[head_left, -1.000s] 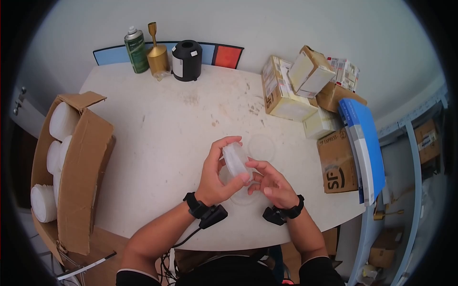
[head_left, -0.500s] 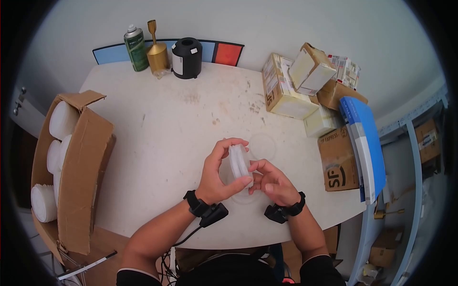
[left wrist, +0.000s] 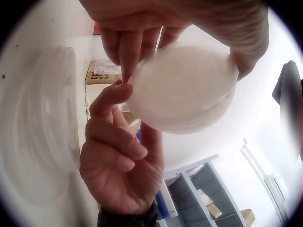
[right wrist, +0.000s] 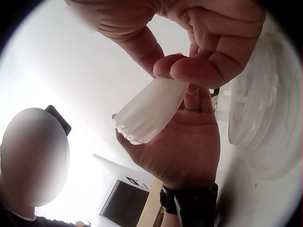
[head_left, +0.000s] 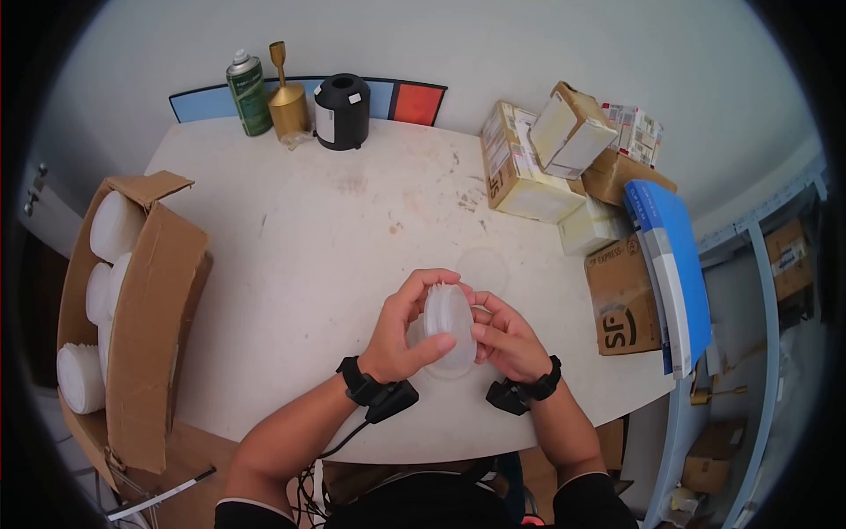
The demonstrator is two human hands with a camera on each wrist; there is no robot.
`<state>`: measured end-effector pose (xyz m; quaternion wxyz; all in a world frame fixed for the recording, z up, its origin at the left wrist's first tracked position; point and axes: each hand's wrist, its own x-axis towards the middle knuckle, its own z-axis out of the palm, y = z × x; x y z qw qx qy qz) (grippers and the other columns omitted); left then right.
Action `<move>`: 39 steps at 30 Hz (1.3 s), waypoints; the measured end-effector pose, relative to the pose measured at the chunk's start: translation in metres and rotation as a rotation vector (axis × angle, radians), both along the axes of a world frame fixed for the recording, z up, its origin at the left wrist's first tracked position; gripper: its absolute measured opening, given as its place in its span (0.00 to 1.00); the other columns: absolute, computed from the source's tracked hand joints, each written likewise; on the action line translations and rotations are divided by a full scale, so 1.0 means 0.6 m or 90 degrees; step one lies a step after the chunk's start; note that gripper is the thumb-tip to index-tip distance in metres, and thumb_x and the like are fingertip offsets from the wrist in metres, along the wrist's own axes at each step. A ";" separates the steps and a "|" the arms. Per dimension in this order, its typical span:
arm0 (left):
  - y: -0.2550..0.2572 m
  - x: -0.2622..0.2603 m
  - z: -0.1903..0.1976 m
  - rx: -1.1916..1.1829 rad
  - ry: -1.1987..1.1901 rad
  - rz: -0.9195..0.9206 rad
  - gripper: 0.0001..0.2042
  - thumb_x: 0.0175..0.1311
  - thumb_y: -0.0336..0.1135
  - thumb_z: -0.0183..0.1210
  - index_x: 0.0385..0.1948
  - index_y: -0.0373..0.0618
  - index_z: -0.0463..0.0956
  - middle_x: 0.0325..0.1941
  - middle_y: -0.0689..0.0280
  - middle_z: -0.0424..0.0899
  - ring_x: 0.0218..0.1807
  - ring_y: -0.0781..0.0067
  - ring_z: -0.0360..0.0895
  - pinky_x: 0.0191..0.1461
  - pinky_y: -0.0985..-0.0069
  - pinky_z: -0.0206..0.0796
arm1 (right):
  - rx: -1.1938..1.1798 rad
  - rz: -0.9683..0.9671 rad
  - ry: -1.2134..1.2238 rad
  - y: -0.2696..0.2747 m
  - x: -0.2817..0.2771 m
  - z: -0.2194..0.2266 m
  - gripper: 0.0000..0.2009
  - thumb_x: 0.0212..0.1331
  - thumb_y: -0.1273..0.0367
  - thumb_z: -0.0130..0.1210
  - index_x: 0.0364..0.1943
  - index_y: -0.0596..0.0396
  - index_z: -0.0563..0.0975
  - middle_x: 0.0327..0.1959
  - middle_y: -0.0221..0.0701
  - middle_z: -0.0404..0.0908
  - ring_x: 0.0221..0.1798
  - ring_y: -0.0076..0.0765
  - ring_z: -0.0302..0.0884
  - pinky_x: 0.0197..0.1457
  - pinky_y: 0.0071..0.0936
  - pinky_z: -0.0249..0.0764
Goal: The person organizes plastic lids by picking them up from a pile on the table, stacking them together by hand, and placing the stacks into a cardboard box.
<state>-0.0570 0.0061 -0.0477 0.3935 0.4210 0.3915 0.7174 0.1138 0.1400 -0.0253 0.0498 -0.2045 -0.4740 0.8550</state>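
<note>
A short stack of round, translucent plastic lids (head_left: 452,328) is held tilted on edge between both hands. My left hand (head_left: 394,333) grips it from the left, thumb on the near side and fingers round the far rim. My right hand (head_left: 513,342) pinches the right rim between thumb and fingertips; in the right wrist view the lids (right wrist: 154,109) taper to ridged edges below those fingertips. Low beside the hands, clear round plastic containers (left wrist: 42,127) stand on the table, mostly covered by the hands in the head view. A single clear disc (head_left: 485,267) lies just beyond.
On the left stands an open cardboard box (head_left: 167,300) holding stacks of white round containers (head_left: 81,377). Small cartons (head_left: 533,189), an SF box (head_left: 621,295) and blue binders (head_left: 674,273) crowd the right. A spray can (head_left: 250,95), brass piece (head_left: 288,110) and black canister (head_left: 342,113) line the back.
The lid stack has turned so its flat face shows more toward the right, and sits slightly lower. My right thumb and fingers have come in onto its rim; the left hand keeps its grip.
</note>
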 end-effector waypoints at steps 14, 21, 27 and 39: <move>0.000 -0.001 -0.003 -0.001 -0.006 -0.018 0.41 0.58 0.60 0.63 0.66 0.38 0.64 0.64 0.52 0.77 0.63 0.62 0.76 0.69 0.64 0.66 | -0.034 -0.010 -0.002 0.007 0.007 -0.009 0.19 0.69 0.68 0.58 0.60 0.62 0.75 0.51 0.32 0.82 0.50 0.26 0.82 0.55 0.27 0.79; 0.001 -0.006 0.000 -0.007 0.027 0.048 0.39 0.59 0.57 0.63 0.65 0.37 0.66 0.65 0.55 0.75 0.67 0.63 0.73 0.72 0.65 0.61 | 0.009 -0.074 0.052 0.028 0.018 -0.005 0.16 0.69 0.70 0.58 0.57 0.62 0.76 0.52 0.34 0.83 0.54 0.29 0.82 0.61 0.32 0.77; 0.002 -0.007 -0.004 -0.092 0.076 0.087 0.25 0.68 0.42 0.61 0.62 0.37 0.70 0.56 0.60 0.81 0.58 0.71 0.77 0.65 0.69 0.64 | 0.107 -0.185 0.035 0.039 0.017 0.009 0.16 0.69 0.71 0.58 0.57 0.62 0.76 0.50 0.33 0.85 0.51 0.28 0.83 0.58 0.30 0.78; 0.009 0.000 -0.011 -0.138 0.050 0.109 0.15 0.70 0.30 0.60 0.55 0.36 0.75 0.43 0.66 0.88 0.44 0.83 0.79 0.54 0.78 0.67 | 0.232 -0.170 0.006 0.024 0.013 0.001 0.12 0.66 0.73 0.62 0.52 0.60 0.78 0.47 0.29 0.84 0.49 0.23 0.79 0.56 0.25 0.76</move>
